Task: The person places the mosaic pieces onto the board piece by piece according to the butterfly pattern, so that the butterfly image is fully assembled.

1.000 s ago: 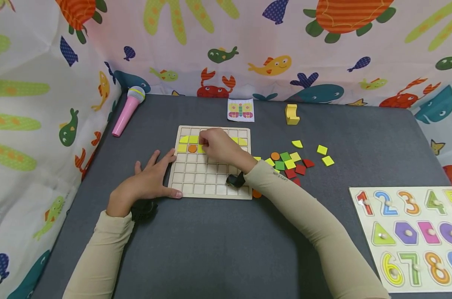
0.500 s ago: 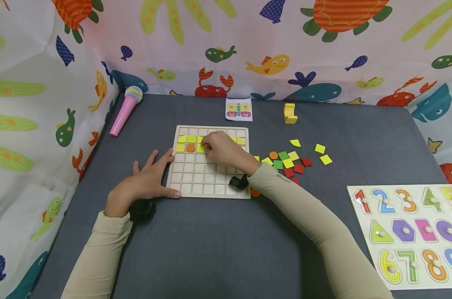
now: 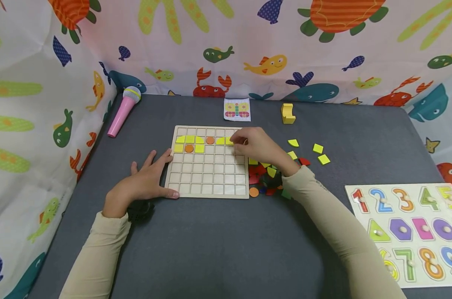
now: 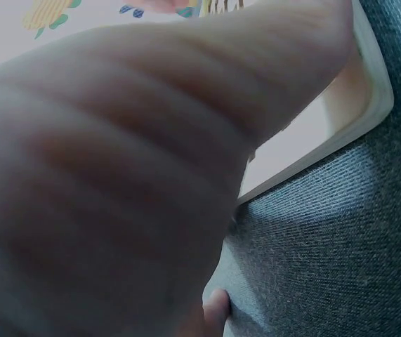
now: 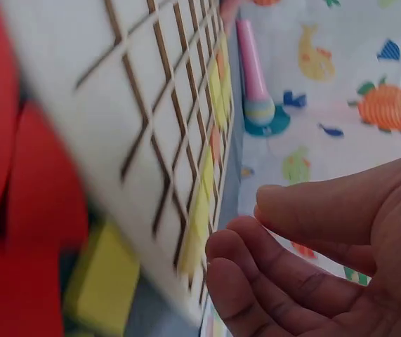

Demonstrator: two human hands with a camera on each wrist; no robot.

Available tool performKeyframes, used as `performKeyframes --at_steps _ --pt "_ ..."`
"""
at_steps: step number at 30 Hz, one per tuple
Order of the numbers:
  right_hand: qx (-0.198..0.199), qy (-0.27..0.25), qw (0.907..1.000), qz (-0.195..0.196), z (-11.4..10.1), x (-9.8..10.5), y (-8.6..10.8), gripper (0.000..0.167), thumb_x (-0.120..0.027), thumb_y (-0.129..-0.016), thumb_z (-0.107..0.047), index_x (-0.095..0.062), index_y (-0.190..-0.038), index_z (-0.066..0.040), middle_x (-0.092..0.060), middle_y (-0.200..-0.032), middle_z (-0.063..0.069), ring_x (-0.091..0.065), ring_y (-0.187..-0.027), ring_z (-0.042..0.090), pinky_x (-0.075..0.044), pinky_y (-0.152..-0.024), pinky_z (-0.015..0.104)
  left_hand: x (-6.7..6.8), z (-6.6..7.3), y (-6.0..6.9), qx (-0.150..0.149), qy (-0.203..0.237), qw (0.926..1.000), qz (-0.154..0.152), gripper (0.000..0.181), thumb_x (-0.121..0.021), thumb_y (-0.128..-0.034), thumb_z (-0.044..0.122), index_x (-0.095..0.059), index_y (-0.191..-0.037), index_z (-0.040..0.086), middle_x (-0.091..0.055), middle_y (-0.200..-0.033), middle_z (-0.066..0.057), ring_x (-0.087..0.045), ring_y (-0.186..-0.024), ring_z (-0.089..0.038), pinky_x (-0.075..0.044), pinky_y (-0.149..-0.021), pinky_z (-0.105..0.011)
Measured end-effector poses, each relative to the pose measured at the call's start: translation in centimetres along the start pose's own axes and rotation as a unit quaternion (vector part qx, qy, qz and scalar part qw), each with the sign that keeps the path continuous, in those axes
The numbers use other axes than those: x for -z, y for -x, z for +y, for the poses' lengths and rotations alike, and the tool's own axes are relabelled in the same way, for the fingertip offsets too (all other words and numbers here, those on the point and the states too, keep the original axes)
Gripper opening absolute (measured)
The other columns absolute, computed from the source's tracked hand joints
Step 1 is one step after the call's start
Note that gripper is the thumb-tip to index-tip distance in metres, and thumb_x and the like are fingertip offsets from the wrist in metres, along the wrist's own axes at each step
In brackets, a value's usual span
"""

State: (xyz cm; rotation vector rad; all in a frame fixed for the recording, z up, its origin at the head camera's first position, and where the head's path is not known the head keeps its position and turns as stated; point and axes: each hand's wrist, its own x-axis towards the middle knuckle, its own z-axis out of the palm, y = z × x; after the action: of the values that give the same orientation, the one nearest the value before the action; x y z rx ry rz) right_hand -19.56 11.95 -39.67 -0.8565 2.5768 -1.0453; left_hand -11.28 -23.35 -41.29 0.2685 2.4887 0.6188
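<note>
A wooden grid board [image 3: 208, 178] lies flat on the table. Along its far rows sit yellow tiles [image 3: 199, 148] and two orange discs [image 3: 210, 140]. My left hand [image 3: 141, 182] rests at the board's left edge, fingers spread, the thumb at the near left corner. Over the far right corner hovers my right hand [image 3: 259, 145], close to the yellow tiles there. In the right wrist view its bent fingers [image 5: 235, 281] and thumb stand slightly apart, and I see nothing between them. The left wrist view shows mostly the blurred left hand.
Loose red, yellow and green tiles [image 3: 253, 171] lie right of the board, partly under the right wrist. A butterfly pattern card [image 3: 237, 110], a yellow block [image 3: 287, 113] and a pink toy microphone [image 3: 124, 111] stand behind. A number puzzle [image 3: 394, 249] lies at right.
My right hand has moved right, from the yellow tiles left of the board's middle to its far right corner, uncovering an orange disc. The left hand has kept its place.
</note>
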Motion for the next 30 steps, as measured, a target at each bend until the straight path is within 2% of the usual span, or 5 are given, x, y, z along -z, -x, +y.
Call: performKeyframes --at_steps 8,13,16,21,30 --pt "-0.054 0.007 0.9983 -0.023 3.1 3.0 3.2 0.028 -0.072 -0.102 -0.006 -0.074 -0.129 0.001 -0.074 -0.118 0.015 -0.065 -0.102 0.029 -0.056 -0.092 0.047 -0.1 0.0 0.2 -0.003 0.001 1.0 0.002 0.135 -0.091 -0.0796 0.059 -0.005 -0.173 0.012 -0.009 -0.177 -0.021 0.011 -0.161 -0.047 0.011 -0.112 -0.083" --pt "-0.072 0.01 0.9968 -0.033 4.6 4.2 4.9 0.028 -0.072 -0.102 -0.006 -0.073 -0.129 0.001 -0.073 -0.12 0.017 -0.066 -0.106 0.03 -0.055 -0.097 0.052 0.0 0.1 0.3 0.0 -0.002 1.0 0.005 0.134 -0.091 -0.0801 0.058 -0.005 -0.173 0.012 -0.01 -0.177 -0.021 0.011 -0.161 -0.047 0.011 -0.112 -0.083" --pt "-0.079 0.022 0.9961 -0.032 5.3 4.7 5.7 0.027 -0.074 -0.101 -0.006 -0.074 -0.127 0.001 -0.074 -0.116 0.015 -0.066 -0.103 0.029 -0.054 -0.096 0.052 0.1 0.2 0.4 0.001 -0.003 1.0 0.003 0.134 -0.091 -0.0803 0.058 -0.006 -0.172 0.011 -0.009 -0.177 -0.021 0.011 -0.161 -0.047 0.011 -0.112 -0.083" --pt "-0.082 0.038 0.9954 -0.032 5.9 5.0 6.4 0.026 -0.077 -0.099 -0.006 -0.075 -0.124 0.001 -0.073 -0.111 0.014 -0.064 -0.099 0.029 -0.053 -0.091 0.05 0.3 0.5 0.6 -0.001 0.001 1.0 0.002 0.135 -0.091 -0.0802 0.059 -0.006 -0.172 0.009 -0.008 -0.177 -0.022 0.011 -0.161 -0.048 0.01 -0.112 -0.084" --pt "-0.076 0.03 0.9943 -0.068 6.2 5.4 6.8 0.029 -0.075 -0.098 -0.002 -0.075 -0.127 0.001 -0.066 -0.125 0.017 -0.059 -0.111 0.035 -0.05 -0.101 0.056 0.1 0.3 0.6 -0.004 0.001 1.0 0.008 0.134 -0.091 -0.0804 0.059 -0.007 -0.172 0.011 -0.009 -0.178 -0.02 0.01 -0.161 -0.047 0.01 -0.112 -0.083"
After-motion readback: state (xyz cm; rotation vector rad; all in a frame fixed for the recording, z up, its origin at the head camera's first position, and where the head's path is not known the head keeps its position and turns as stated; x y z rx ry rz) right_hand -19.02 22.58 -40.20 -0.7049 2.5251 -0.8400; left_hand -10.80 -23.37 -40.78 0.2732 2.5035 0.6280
